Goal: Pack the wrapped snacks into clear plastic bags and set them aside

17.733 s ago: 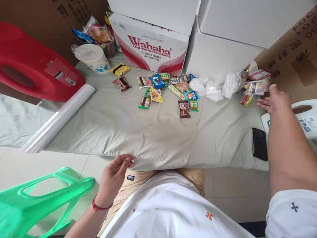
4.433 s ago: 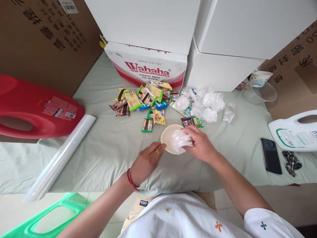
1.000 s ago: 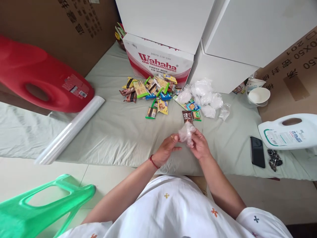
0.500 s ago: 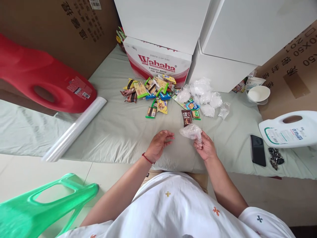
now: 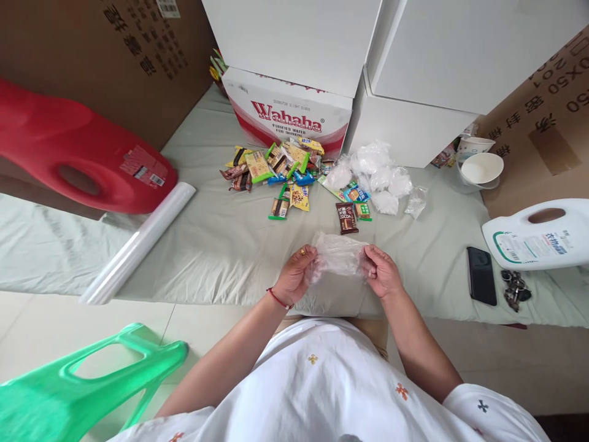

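Observation:
A clear plastic bag (image 5: 339, 253) is stretched sideways between my two hands, above the front of the cloth-covered surface (image 5: 221, 245). My left hand (image 5: 297, 273) pinches its left end, and my right hand (image 5: 381, 271) pinches the right end. Just beyond the bag lie a brown cocoa snack packet (image 5: 346, 218) and a small green packet (image 5: 363, 211). Behind them is a heap of crumpled clear bags (image 5: 380, 175). To the left of that heap sits a pile of wrapped snacks (image 5: 280, 162) in yellow, green, blue and brown.
A Wahaha carton (image 5: 285, 110) and white boxes stand at the back. On the left are a red jug (image 5: 87, 153), a clear plastic roll (image 5: 138, 245) and a green stool (image 5: 92, 374). A phone (image 5: 481, 276), keys (image 5: 515, 288), a white jug (image 5: 543, 236) and bowls (image 5: 482, 169) lie right.
My left hand has moved to the bag and taken hold of its left end. The bunched bag, earlier in my right hand alone, is now spread out between both hands.

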Demonstrator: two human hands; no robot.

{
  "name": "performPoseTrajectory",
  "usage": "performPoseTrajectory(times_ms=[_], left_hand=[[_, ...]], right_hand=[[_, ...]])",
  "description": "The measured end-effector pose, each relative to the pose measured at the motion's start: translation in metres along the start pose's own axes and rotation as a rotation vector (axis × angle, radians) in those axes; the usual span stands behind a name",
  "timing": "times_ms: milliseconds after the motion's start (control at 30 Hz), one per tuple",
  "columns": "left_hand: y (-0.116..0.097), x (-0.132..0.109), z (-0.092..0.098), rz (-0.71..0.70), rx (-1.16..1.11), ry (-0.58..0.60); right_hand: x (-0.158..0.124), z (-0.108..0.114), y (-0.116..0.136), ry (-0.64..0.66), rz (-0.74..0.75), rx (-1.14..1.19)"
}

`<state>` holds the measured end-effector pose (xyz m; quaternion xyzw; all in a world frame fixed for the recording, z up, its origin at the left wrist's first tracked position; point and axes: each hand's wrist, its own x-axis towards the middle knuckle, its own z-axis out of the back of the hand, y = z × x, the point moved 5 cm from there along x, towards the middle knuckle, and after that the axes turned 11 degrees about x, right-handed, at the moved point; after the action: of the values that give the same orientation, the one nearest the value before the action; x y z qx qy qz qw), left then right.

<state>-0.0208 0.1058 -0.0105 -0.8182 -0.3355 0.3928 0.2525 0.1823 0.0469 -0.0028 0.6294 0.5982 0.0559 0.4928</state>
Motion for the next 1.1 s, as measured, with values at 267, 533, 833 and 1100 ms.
performPoseTrajectory(times_ms=[267, 533, 833, 1100], left_hand=[[0.003, -0.002, 0.012, 0.079, 0.235, -0.112], [0.001, 0.004, 0.018, 0.047, 0.242, -0.198], [0.010, 0.007, 0.023, 0.092, 0.142, -0.302], [0.004, 0.001, 0.030, 0.048, 0.276, -0.291]], right_hand=[[-0.003, 0.011, 0.010, -0.014, 0.047, -0.232], [-0.011, 0.024, 0.021, -0.075, 0.351, -0.428], [-0.046, -0.016, -0.016, 0.532, 0.834, -1.330], [-0.027, -0.003, -0.008, 0.407, 0.542, -0.878]])
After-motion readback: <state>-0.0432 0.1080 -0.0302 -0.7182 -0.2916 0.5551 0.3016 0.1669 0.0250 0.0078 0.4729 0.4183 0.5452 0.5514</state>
